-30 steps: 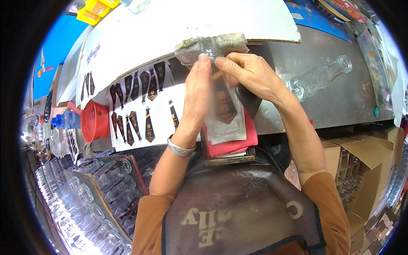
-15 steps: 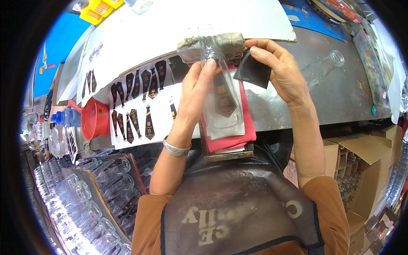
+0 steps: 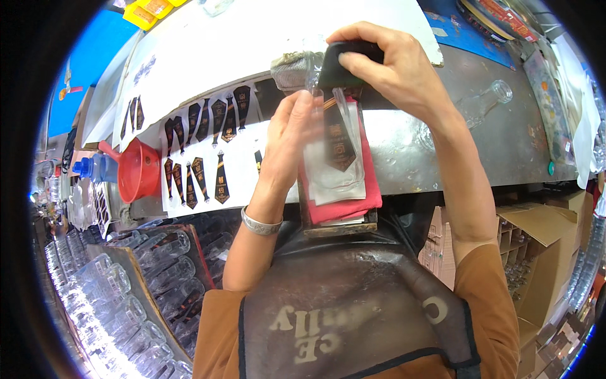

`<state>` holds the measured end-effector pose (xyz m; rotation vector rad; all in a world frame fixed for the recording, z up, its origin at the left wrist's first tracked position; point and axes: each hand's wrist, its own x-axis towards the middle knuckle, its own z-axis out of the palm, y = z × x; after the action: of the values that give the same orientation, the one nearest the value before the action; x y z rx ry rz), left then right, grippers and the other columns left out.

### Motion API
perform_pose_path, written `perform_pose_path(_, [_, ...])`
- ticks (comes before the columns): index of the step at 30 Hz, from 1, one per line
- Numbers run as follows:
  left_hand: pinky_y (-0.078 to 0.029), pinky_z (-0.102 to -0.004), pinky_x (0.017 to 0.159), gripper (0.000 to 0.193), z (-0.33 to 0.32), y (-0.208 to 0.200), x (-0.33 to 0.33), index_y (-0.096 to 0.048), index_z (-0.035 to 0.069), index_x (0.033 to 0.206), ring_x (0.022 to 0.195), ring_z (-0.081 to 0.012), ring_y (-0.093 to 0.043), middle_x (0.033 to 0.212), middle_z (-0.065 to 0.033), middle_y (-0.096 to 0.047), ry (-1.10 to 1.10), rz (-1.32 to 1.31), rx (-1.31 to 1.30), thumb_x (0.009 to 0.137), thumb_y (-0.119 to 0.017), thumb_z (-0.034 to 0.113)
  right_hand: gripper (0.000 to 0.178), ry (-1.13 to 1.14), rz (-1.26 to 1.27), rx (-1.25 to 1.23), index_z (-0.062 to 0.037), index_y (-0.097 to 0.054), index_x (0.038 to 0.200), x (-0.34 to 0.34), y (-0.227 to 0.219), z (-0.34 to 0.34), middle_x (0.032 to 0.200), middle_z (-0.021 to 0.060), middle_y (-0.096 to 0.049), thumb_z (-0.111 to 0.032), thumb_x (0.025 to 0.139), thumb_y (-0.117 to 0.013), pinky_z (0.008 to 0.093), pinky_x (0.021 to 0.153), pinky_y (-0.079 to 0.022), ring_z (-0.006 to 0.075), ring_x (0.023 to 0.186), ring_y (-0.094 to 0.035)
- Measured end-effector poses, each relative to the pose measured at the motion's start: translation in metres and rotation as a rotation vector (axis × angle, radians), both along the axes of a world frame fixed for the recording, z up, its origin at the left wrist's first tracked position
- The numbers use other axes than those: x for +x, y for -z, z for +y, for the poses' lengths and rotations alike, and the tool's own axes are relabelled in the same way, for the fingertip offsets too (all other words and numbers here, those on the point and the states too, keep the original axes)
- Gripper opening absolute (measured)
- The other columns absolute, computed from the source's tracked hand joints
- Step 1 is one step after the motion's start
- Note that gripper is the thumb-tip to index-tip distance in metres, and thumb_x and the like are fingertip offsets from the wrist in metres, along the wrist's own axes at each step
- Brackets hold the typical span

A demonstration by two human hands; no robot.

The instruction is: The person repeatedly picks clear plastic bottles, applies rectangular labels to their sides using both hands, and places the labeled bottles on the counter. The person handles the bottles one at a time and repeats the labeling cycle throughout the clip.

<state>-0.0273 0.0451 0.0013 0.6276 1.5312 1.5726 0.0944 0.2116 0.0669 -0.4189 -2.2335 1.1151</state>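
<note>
A clear glass bottle [image 3: 353, 179] with a black-and-gold tie-shaped decal [image 3: 341, 142] lies on stacked white and red cloths [image 3: 344, 208], its neck pointing away from me. A grey cloth bundle [image 3: 290, 71] supports the neck. Along the bottle's left side, my left hand [image 3: 287, 136] steadies it, thumb partly blurred. My right hand [image 3: 394, 66] pinches a flat black scraper-like piece [image 3: 344, 74] between thumb and fingers, over the bottle's neck and shoulder. That piece hides part of the neck and bundle.
Left of the bottle lies a white decal sheet [image 3: 208, 142] with several tie-shaped prints. A red dipper [image 3: 140, 170] stands beside it. Another glass bottle [image 3: 486, 104] lies on the metal table at right. Racked bottles [image 3: 126, 316] fill the lower left; a divided carton [image 3: 536, 252] is lower right.
My right hand has swung left with the black piece, from beside the cloth bundle to over the bottle's neck. My left hand stays at the bottle, its thumb shifted slightly.
</note>
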Motion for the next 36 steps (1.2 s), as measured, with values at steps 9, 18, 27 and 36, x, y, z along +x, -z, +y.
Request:
perform_pose_path(9, [-0.053, -0.0353, 0.089, 0.065, -0.010, -0.013, 0.000, -0.045, -0.007, 0.138, 0.110, -0.0230, -0.065, 0.125, -0.0191, -0.062, -0.066, 0.067, 0.053, 0.103, -0.051, 0.048, 0.022, 0.055, -0.012, 0.181, -0.0024, -0.069, 0.110, -0.009, -0.005, 0.000, 0.096, 0.0068, -0.072, -0.009, 0.090, -0.062, 0.0263, 0.078, -0.054, 0.0136, 0.085, -0.068])
perform_pose_path(18, [-0.053, -0.0373, 0.092, 0.069, -0.023, -0.009, -0.024, -0.045, -0.008, 0.138, 0.112, -0.0254, -0.065, 0.125, -0.0212, -0.062, -0.090, 0.136, -0.011, 0.105, -0.041, 0.053, 0.024, -0.196, 0.097, 0.171, -0.0043, -0.066, 0.096, 0.053, 0.018, -0.055, 0.099, 0.0084, -0.070, 0.005, 0.074, -0.065, 0.0327, 0.081, -0.052, 0.0200, 0.094, -0.065])
perform_pose_path(27, [-0.053, -0.0321, 0.070, 0.072, 0.024, -0.027, -0.011, -0.066, -0.006, 0.098, 0.080, -0.0185, -0.068, 0.091, -0.0153, -0.070, -0.011, 0.298, -0.221, 0.096, -0.051, 0.065, 0.025, 0.331, 0.239, -0.200, 0.0013, -0.063, 0.111, 0.021, 0.043, -0.022, 0.095, 0.0114, -0.073, -0.011, 0.090, -0.065, 0.0279, 0.077, -0.054, 0.0132, 0.084, -0.067])
perform_pose_path(36, [-0.048, -0.0301, 0.066, 0.065, 0.035, -0.010, -0.012, -0.062, 0.001, 0.069, 0.064, -0.0156, -0.059, 0.064, -0.0093, -0.063, -0.043, 0.636, -0.252, 0.095, -0.055, 0.060, 0.025, 0.272, 0.386, -0.683, 0.0043, -0.061, 0.117, 0.041, 0.063, -0.029, 0.106, 0.0114, -0.071, -0.007, 0.094, -0.062, 0.0229, 0.081, -0.054, 0.0101, 0.092, -0.066])
